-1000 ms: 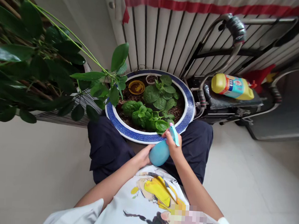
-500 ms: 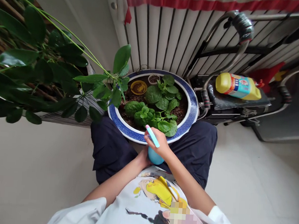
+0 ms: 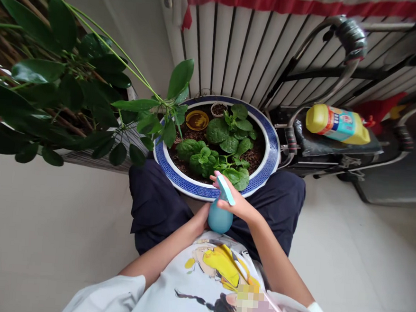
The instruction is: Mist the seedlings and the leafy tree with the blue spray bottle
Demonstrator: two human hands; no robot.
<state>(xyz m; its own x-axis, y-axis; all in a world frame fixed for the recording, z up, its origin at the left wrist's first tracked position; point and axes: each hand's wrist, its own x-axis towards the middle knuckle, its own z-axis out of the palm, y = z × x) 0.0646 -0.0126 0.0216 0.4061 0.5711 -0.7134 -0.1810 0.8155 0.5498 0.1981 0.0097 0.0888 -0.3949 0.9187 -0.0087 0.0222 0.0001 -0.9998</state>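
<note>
A light blue spray bottle [image 3: 219,218] is held upright in front of my lap, its nozzle toward the round blue-rimmed planter [image 3: 270,155]. My right hand [image 3: 236,201] is wrapped round the bottle's neck and trigger. My left hand [image 3: 201,218] cups the bottle's body from the left. The planter holds dark soil and leafy green plants [image 3: 218,152], a small yellow dish [image 3: 196,120] and a tiny white pot [image 3: 219,109].
A large potted plant [image 3: 55,93] spreads long leafy stems from the left over the planter's edge. A metal cart [image 3: 323,135] to the right carries a yellow bottle [image 3: 336,123] lying on its side. White slatted panels [image 3: 236,53] stand behind; pale floor tiles [image 3: 364,262] lie at the right.
The spray bottle swung from pointing right to left and now stands more upright near the planter's front rim. Both hands stayed on it. The view shifted slightly.
</note>
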